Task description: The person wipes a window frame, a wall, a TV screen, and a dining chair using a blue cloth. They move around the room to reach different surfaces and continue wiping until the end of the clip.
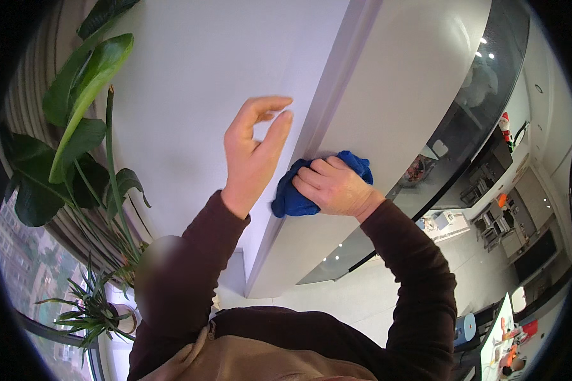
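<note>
My right hand (336, 188) grips a bunched blue cloth (293, 193) and presses it on the edge of a pale door frame (362, 105). Part of the cloth sticks out past my fingers on both sides. To the left of it, my left hand (257, 147) is raised in front of a plain white wall (200, 85). Its thumb and fingers curve towards each other with a gap between them, and nothing is in it. Whether that hand touches the wall cannot be told.
A large broad-leaved plant (86, 105) rises at the left before a grey curtain (38, 62). Below it stands a smaller potted plant (95, 309) by a window. On the right are a dark glass panel (438, 157), a white table (493, 347) with objects and a blue bin (465, 328).
</note>
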Available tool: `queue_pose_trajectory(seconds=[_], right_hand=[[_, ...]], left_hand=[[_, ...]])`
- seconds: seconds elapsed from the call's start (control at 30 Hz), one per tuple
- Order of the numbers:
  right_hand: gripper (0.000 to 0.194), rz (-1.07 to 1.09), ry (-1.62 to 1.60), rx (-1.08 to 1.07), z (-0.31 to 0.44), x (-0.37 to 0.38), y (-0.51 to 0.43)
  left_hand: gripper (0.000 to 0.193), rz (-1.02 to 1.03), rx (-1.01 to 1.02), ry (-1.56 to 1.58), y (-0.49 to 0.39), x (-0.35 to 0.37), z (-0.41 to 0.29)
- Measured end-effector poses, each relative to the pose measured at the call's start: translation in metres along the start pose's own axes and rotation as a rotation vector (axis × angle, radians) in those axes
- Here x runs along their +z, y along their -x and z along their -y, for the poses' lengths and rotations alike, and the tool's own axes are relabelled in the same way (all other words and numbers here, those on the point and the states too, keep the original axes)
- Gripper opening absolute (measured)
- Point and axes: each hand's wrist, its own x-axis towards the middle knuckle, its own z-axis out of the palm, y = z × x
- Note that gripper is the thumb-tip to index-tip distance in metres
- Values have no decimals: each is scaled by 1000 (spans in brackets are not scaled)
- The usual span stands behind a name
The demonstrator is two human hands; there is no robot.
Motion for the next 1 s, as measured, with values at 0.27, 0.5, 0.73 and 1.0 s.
queue_pose_trajectory(seconds=[0.27, 0.5, 0.73, 1.0], right_hand=[[27, -103, -24, 84, 4, 15, 12], [27, -93, -37, 130, 9, 13, 9], [28, -99, -41, 135, 10, 15, 11], [29, -99, 8, 131, 9, 10, 8]], left_hand=[[30, 80, 167, -158, -58, 44, 2], [38, 136, 89, -208, -70, 63, 11], [47, 183, 120, -335, -66, 65, 11], [49, 275, 1, -289, -48, 42, 10]])
